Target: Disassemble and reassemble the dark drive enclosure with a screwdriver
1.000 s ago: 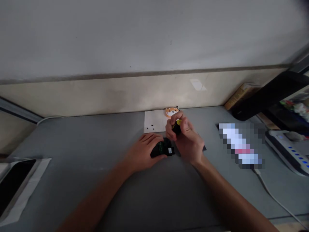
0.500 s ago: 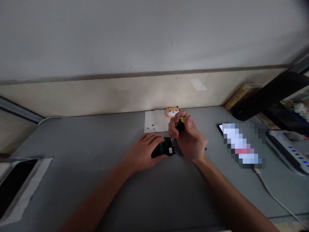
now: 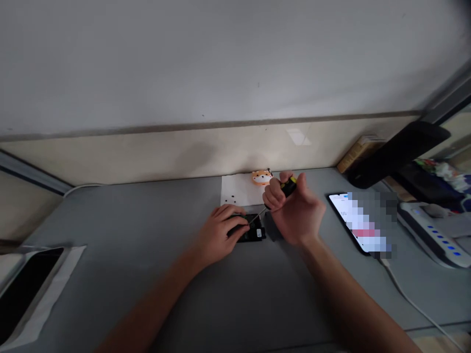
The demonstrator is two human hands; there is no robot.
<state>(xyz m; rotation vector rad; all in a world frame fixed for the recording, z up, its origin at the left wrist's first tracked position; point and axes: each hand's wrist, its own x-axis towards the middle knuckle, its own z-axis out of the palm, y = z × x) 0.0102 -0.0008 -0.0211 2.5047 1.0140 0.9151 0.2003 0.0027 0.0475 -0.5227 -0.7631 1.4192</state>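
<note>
Near the middle of the frame, the right hand [image 3: 298, 211] is wrapping its fingers firmly around the black-and-yellow handle of a screwdriver [image 3: 289, 187], whose shaft is slanting down to the left. A small black device [image 3: 253, 237] with a pale label is lying flat at center on the gray desk [image 3: 147, 220], and the shaft's tip is pointing onto it. The left hand [image 3: 219, 235] is covering the device's left part, thumb and forefinger coming close together by the tip; whether they are pinching the shaft or only pressing the device, I cannot tell at this size. Just above, dark specks [image 3: 230, 199] and an orange dog-faced item [image 3: 262, 177] are resting on white paper [image 3: 237, 186].
</note>
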